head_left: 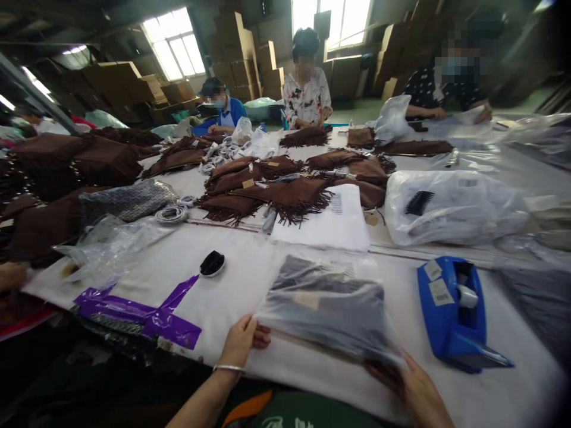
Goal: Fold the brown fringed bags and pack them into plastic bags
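Note:
A dark folded item in a clear plastic bag [330, 303] lies on the white-covered table near its front edge. My left hand [245, 342] is closed on the bag's lower left corner, thumb on top and fingers curled beneath. At the lower right corner, my right hand [408, 380] grips the same bag, with its fingers partly hidden under the plastic. Behind the bag sits a stack of white printed sheets or bags [343, 223]. A blue tape dispenser [452, 315] stands to the right of my right hand.
Purple tape [147, 315] crosses the front left edge. A small round dish [213, 264] holds something black. Brown fringed pieces [267, 190] spread behind, beside a filled white plastic bag [455, 208]. Several people sit across the table; another person's hand [12, 275] shows at far left.

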